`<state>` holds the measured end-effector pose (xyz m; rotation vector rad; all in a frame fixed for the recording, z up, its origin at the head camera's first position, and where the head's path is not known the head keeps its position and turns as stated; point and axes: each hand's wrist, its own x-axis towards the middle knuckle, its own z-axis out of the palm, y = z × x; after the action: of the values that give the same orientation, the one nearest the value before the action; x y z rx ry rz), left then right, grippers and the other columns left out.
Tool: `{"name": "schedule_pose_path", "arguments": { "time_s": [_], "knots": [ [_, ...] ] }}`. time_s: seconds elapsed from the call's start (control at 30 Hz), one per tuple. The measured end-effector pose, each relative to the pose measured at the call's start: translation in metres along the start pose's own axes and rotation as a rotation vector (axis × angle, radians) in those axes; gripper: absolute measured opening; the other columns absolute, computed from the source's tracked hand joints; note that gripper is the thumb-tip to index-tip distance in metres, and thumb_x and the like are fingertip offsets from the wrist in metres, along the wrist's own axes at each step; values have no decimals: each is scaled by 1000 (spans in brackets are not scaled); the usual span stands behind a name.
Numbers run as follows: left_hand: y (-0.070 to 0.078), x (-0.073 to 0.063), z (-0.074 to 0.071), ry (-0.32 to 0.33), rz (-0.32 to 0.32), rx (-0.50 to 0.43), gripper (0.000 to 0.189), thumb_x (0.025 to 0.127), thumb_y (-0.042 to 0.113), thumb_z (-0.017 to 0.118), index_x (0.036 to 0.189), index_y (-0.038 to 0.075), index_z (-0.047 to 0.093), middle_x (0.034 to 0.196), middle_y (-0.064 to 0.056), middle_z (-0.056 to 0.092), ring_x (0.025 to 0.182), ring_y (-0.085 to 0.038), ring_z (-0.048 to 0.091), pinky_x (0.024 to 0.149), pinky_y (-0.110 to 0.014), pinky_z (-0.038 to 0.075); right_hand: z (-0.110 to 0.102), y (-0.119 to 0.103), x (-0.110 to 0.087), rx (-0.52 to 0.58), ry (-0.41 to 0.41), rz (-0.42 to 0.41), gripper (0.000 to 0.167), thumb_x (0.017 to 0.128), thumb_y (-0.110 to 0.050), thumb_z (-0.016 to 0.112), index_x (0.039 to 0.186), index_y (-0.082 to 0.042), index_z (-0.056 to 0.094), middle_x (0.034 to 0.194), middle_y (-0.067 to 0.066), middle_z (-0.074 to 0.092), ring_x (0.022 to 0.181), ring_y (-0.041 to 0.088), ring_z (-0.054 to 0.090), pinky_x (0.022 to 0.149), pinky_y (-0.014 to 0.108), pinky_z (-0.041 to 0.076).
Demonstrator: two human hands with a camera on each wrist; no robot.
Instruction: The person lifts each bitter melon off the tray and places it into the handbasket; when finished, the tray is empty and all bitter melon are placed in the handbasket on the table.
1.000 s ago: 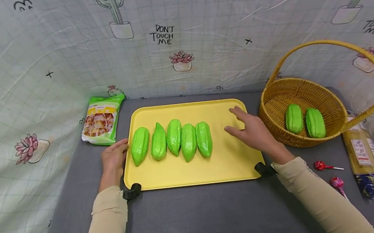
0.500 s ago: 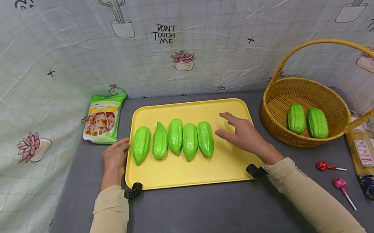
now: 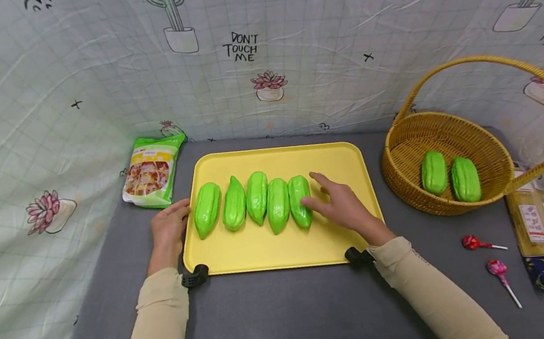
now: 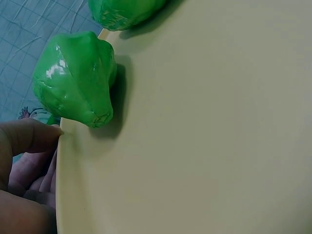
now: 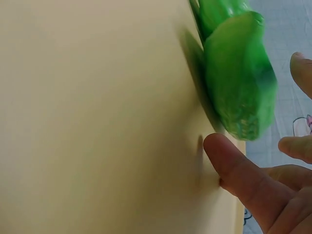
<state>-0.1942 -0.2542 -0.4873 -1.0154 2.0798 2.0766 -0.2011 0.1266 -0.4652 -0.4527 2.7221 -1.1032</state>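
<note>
- Yellow and smooth, with rounded corners and a raised rim, the tray (image 3: 258,253) is laid flat on a dark grey table (image 3: 273,321); its centre is taken as the dial, with twelve o'clock at the printed cloth (image 3: 134,96).
- Five green pieces (image 3: 234,204), glossy, ridged and long, are set in a row across it, from nine o'clock to just past the centre; the second from the left is tapered to a point at its far end.
- Nearest three o'clock in that row, the rightmost green piece (image 3: 300,200) is lined up roughly from twelve to six.
- Beyond three o'clock, two ridged green blocks (image 3: 434,173) are held in a woven wicker basket (image 3: 415,195) with a tall arched handle.
- Near ten o'clock, a shiny snack bag (image 3: 148,173) is seen standing beside the cloth.
- At nine o'clock, the tray's rim is touched by the left hand (image 3: 167,230), its fingers bent; whether the rim is pinched cannot be told. Its forearm is brought in from seven o'clock.
- At three o'clock, the right hand (image 3: 342,206) is held over the tray, fingers spread, thumb well apart and close to the rightmost green piece; whether that piece is touched cannot be told. Its forearm is angled in from five o'clock.
</note>
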Motion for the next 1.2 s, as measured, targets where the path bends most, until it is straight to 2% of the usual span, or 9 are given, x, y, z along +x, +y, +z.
{"name": "schedule_pose_path", "arguments": {
  "time_s": [0.43,0.73,0.93,1.2],
  "knots": [
    [0,0,0,5,-1,6,38,102,11,58,140,8,64,153,-10,54,140,-21,53,115,-31,47,11,-4,1,7,2,1,82,96,-48,68,160,-10,34,162,21,38,139,41,51,114,56,45],
    [-1,-1,0,2,-1,4,38,102,10,58,140,8,63,153,-10,54,140,-21,53,115,-32,47,13,-11,1,-26,-72,-12,87,95,-47,71,163,-13,28,167,24,23,152,42,31,121,59,35],
    [-2,-1,-1,7,-9,4,38,102,10,58,140,8,63,152,-11,55,140,-21,53,115,-32,47,16,-12,1,-31,-86,-7,90,94,-44,72,163,-13,25,168,24,22,152,42,31,121,58,35],
    [-2,0,-1,2,0,1,38,102,10,58,140,8,63,153,-11,53,140,-22,53,115,-33,47,18,-15,1,-31,-80,-32,87,93,-42,74,163,-15,29,167,24,23,151,41,33,120,57,37]
  ]
}}
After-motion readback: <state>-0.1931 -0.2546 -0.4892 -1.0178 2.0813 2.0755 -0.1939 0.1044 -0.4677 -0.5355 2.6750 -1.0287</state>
